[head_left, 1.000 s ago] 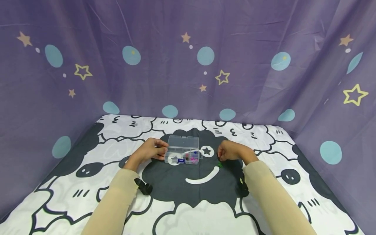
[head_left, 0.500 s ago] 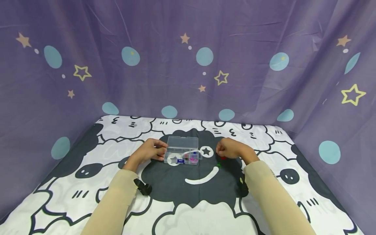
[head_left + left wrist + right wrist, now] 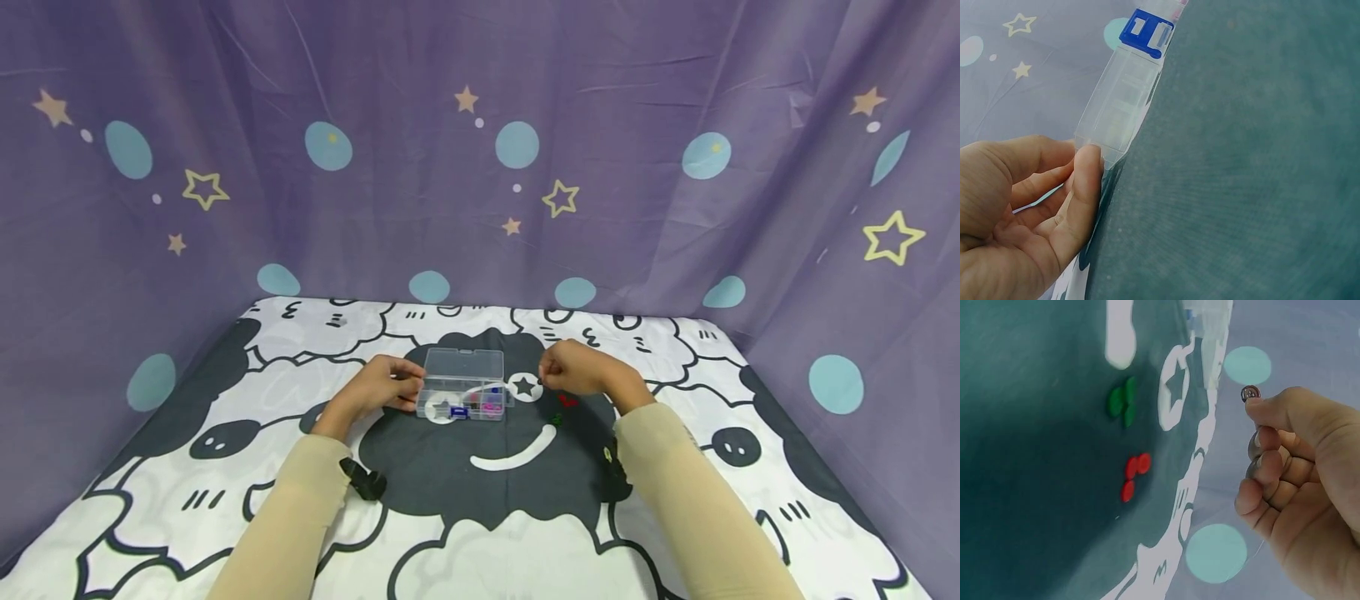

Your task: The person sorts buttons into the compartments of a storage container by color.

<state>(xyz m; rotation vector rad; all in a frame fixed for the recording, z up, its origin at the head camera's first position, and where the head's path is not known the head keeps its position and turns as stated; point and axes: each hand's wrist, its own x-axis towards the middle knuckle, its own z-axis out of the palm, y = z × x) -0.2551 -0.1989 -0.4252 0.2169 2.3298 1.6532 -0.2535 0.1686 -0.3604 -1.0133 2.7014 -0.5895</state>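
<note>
My left hand (image 3: pixel 378 387) grips the left end of a clear plastic compartment box (image 3: pixel 1116 103), its lid (image 3: pixel 465 363) raised at the back. A blue latch (image 3: pixel 1146 32) sits on the front of the box. Between thumb and index finger, my right hand (image 3: pixel 581 368) pinches a small dark button (image 3: pixel 1250 394), held up above the cloth to the right of the box. Below that hand lie several red buttons (image 3: pixel 1132 467), and closer to me several green buttons (image 3: pixel 1115 402). Inside the box, pink pieces (image 3: pixel 492 408) show in the right compartments.
A cloth (image 3: pixel 517 492) printed with black and white sheep covers the table. Behind it and at both sides hangs a purple curtain (image 3: pixel 420 208) with stars and blue ovals. Black wrist straps (image 3: pixel 363 479) sit at both cuffs.
My right hand has lifted and moved left toward the box, uncovering the red buttons on the cloth. The left hand keeps its hold on the box.
</note>
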